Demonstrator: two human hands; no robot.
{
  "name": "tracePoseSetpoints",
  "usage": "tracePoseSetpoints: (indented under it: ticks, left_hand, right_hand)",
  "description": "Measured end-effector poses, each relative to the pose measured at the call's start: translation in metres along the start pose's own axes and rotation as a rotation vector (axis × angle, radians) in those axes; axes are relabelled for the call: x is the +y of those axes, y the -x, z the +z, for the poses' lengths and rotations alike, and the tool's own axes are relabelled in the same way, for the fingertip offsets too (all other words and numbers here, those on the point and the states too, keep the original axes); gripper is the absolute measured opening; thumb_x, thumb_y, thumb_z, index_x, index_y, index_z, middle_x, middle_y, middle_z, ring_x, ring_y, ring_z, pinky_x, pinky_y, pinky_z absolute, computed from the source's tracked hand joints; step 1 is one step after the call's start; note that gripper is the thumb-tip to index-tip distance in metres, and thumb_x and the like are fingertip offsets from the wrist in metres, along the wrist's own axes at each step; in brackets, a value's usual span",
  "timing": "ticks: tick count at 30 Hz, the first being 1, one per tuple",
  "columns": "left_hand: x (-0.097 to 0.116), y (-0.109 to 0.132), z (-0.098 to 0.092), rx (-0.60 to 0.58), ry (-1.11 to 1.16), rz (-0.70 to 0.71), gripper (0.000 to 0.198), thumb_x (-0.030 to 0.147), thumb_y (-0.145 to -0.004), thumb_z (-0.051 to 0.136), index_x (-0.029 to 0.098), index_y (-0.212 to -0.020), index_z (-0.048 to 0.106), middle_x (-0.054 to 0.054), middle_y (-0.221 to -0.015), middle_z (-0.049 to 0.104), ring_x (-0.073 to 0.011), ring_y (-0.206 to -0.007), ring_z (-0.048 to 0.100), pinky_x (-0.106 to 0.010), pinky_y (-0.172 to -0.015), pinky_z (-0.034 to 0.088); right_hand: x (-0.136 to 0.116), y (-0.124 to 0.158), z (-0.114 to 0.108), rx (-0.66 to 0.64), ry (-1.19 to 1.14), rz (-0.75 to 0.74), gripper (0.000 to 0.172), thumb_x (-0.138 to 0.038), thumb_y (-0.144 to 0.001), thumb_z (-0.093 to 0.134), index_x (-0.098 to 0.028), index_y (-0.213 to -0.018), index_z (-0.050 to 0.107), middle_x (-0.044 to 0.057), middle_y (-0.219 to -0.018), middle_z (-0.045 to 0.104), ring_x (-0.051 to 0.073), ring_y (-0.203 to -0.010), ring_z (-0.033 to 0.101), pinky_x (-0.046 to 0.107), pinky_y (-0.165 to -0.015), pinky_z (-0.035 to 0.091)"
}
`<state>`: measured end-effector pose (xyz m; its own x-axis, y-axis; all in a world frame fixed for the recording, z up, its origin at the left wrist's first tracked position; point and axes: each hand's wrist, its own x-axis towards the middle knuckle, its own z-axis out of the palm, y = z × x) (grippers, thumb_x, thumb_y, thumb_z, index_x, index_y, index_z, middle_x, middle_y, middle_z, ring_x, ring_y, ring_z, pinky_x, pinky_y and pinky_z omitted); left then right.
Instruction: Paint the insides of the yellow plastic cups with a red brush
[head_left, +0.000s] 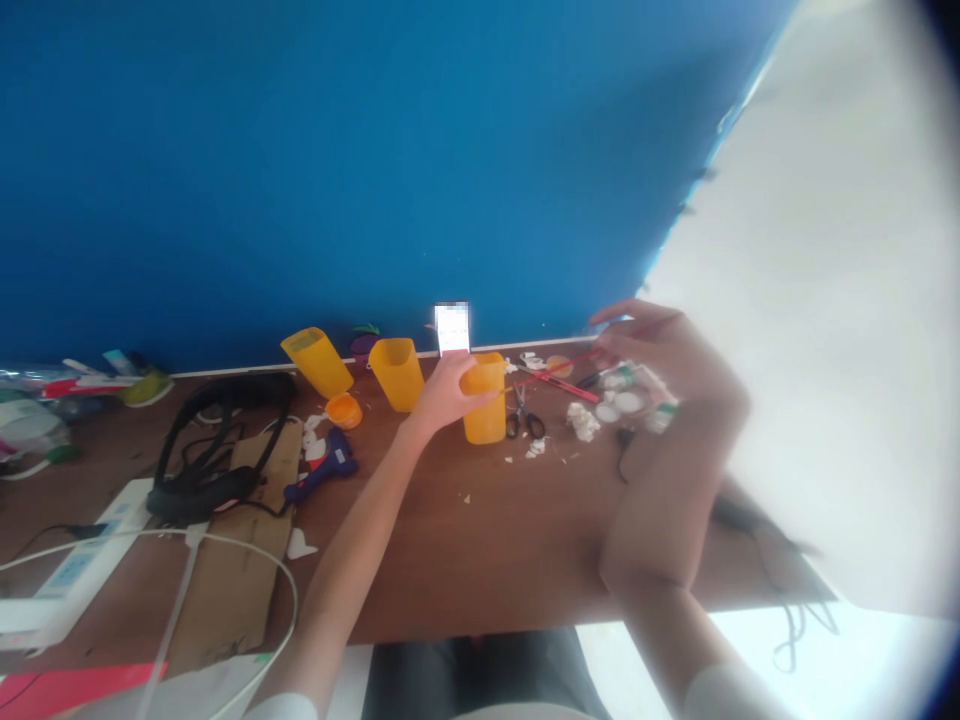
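My left hand (448, 396) is closed around the side of an upright yellow plastic cup (485, 420), which stands on the brown table. My right hand (645, 338), a little blurred, is raised at the right with bent fingers. It pinches a long thin red stick (559, 368) with a yellowish end, like a slim paintbrush. That end points left and touches or nearly touches the cup's right side; I cannot tell which. Black-handled scissors (525, 418) lie just right of the cup. Behind them lies a red cutter-like tool (570, 386).
Two more yellow cups (396, 375) stand left, near a small orange cup (344, 411) and a blue glue gun (322, 468). A lit phone (453, 328) leans at the blue wall. Bottles (628, 378) and crumpled white scraps (583, 421) lie right; a black headset (217, 440) and cables lie left.
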<state>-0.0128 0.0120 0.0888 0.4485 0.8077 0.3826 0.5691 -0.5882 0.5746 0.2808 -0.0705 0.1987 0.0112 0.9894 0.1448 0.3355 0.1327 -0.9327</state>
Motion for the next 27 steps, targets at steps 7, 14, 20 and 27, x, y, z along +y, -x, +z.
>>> tracePoseSetpoints:
  ticks: [7,14,20,27]
  left_hand:
    - [0.0012,-0.0008,0.0043,0.029,-0.063,0.019,0.037,0.048,-0.077,0.073,0.021,-0.099,0.060,-0.009,-0.120,0.060,-0.0277,-0.117,0.053,-0.043,-0.100,0.046]
    - [0.0080,0.0001,-0.0004,0.017,-0.059,0.039,0.028,0.035,-0.076,0.071,0.022,-0.096,0.057,-0.008,-0.116,0.061,-0.0276,-0.112,0.054,-0.043,-0.095,0.048]
    - [0.0047,0.0015,0.0000,0.003,-0.029,0.041,0.034,0.037,-0.081,0.067,0.022,-0.109,0.057,-0.010,-0.127,0.058,-0.0277,-0.122,0.051,-0.044,-0.105,0.045]
    - [0.0032,-0.0002,0.0049,0.036,-0.054,0.033,0.040,0.049,-0.079,0.070,0.021,-0.105,0.059,-0.010,-0.123,0.060,-0.0283,-0.120,0.053,-0.045,-0.104,0.045]
  right_hand:
    - [-0.0024,0.0004,0.0007,-0.010,0.050,-0.019,0.024,-0.035,-0.085,0.070,-0.023,-0.106,0.068,0.004,-0.078,0.073,0.016,-0.069,0.066,0.025,-0.061,0.054]
    - [0.0019,-0.0029,0.0017,0.012,0.075,-0.016,0.025,-0.041,-0.083,0.070,-0.027,-0.103,0.068,0.000,-0.074,0.071,0.016,-0.068,0.068,0.025,-0.060,0.055]
    - [0.0000,-0.0020,0.0021,0.001,0.044,-0.011,0.024,-0.040,-0.083,0.071,-0.028,-0.103,0.069,0.001,-0.075,0.071,0.017,-0.069,0.068,0.026,-0.059,0.055]
    - [-0.0040,0.0000,0.0033,-0.029,0.028,-0.005,0.026,-0.037,-0.085,0.071,-0.025,-0.108,0.067,0.005,-0.075,0.072,0.017,-0.069,0.067,0.023,-0.055,0.053]
